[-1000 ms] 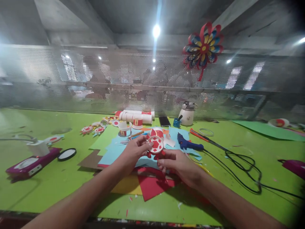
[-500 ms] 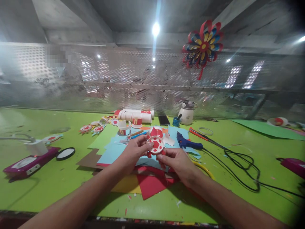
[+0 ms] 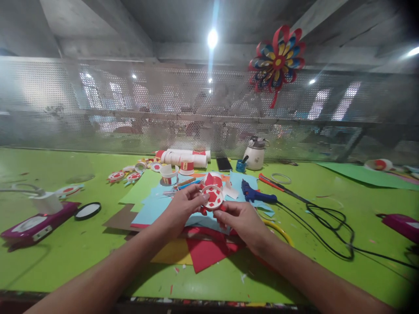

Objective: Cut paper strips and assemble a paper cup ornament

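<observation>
Between my hands is a small paper turtle (image 3: 213, 197), its round white shell set with red paper pieces and a white rim. Red paper bits stick out around its edge. My left hand (image 3: 186, 204) pinches the shell's left side, thumb on top. At the lower right edge, my right hand (image 3: 238, 218) grips it with thumb and fingers. Just behind it lies a red and white paper piece (image 3: 212, 178), partly hidden. Coloured paper sheets (image 3: 153, 213) lie beneath my hands. A blue glue gun (image 3: 257, 193) rests to the right.
Cut paper cups (image 3: 169, 176), a phone (image 3: 224, 164), a white flask (image 3: 255, 155) and a blue jar (image 3: 241, 165) stand behind. Similar paper turtles (image 3: 116, 176) lie back left. A purple power strip (image 3: 39, 222) is at left; black cable (image 3: 340, 226) loops at right.
Both hands keep their hold on the paper turtle, with hardly any movement. The whole view has shifted slightly.
</observation>
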The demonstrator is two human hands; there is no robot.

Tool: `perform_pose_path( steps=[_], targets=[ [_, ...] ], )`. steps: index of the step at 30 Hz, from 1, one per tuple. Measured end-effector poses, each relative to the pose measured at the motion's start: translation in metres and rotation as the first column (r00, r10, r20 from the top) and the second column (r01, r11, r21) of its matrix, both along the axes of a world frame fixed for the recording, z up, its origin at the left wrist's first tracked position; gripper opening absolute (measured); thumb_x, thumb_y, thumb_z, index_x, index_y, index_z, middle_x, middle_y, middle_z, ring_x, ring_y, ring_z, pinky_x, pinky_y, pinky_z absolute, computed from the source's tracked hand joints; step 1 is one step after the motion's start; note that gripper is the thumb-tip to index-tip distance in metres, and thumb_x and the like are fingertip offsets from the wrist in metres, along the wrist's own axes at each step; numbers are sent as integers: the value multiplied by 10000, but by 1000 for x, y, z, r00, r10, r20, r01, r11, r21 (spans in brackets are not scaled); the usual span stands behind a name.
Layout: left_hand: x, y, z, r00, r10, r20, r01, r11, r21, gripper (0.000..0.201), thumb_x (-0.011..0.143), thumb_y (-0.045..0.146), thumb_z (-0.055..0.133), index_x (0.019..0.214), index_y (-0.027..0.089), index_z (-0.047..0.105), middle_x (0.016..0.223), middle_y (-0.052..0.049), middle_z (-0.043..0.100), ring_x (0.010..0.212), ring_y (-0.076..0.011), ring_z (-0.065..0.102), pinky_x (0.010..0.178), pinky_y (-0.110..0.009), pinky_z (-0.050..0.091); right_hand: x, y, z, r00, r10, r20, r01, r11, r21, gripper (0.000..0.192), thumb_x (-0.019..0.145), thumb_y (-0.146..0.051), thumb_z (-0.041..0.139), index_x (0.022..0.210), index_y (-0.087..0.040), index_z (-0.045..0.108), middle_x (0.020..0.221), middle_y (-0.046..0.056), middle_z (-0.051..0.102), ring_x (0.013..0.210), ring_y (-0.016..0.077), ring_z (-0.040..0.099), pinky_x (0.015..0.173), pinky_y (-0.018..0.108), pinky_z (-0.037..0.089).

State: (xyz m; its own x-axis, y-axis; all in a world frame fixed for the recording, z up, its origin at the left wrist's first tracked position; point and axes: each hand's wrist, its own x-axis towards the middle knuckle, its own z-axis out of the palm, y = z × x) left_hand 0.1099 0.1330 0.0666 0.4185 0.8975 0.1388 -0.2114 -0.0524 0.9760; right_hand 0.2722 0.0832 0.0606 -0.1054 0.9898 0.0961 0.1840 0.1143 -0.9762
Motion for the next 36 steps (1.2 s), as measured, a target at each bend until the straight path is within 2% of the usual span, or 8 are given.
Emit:
perform_pose_path(
  steps=[7, 14, 21, 28, 36],
  targets=[
    [-3, 1, 1, 1000, -1, -2, 1, 1000, 9, 310, 712, 356, 730, 926, 158, 625, 748, -17, 615, 729, -144, 580, 648, -263, 457, -2, -3, 4, 999, 38, 23, -37, 999, -39, 267, 701, -369, 642, 581, -144, 561, 521, -17, 515, 500, 84, 407, 517, 233, 310],
    [-3, 1, 1, 1000, -9, -23, 10, 1000, 28, 326, 712, 353, 728, 950, 153, 628, 796, -28, 626, 702, -134, 562, 625, -261, 450, 1, -2, 2, 999, 40, 13, -40, 999, -10, 277, 725, -373, 638, 588, -145, 562, 537, -14, 522, 517, 91, 433, 519, 231, 337],
    [-2, -1, 4, 1000, -9, 10, 9, 1000, 30, 298, 696, 354, 737, 864, 147, 603, 797, -25, 614, 671, -124, 536, 631, -277, 447, 0, -5, 3, 999, 48, 23, -47, 998, -47, 246, 717, -348, 647, 592, -145, 587, 536, -12, 538, 499, 88, 434, 514, 234, 336],
    [-1, -1, 6, 1000, 27, -15, -27, 998, 53, 313, 675, 359, 744, 859, 151, 598, 683, 1, 572, 677, -145, 549, 631, -284, 439, 0, -3, 1, 998, 48, 33, -47, 998, -36, 231, 709, -341, 657, 591, -149, 607, 536, -10, 543, 506, 93, 435, 515, 234, 329],
    [-4, -2, 6, 994, 56, -92, -45, 992, 118, 311, 715, 353, 705, 913, 138, 598, 786, -29, 612, 667, -130, 530, 624, -279, 443, 2, -2, 0, 996, 65, 68, -60, 996, -67, 218, 698, -339, 659, 622, -139, 618, 521, -15, 535, 476, 87, 443, 487, 228, 335]
  ],
)
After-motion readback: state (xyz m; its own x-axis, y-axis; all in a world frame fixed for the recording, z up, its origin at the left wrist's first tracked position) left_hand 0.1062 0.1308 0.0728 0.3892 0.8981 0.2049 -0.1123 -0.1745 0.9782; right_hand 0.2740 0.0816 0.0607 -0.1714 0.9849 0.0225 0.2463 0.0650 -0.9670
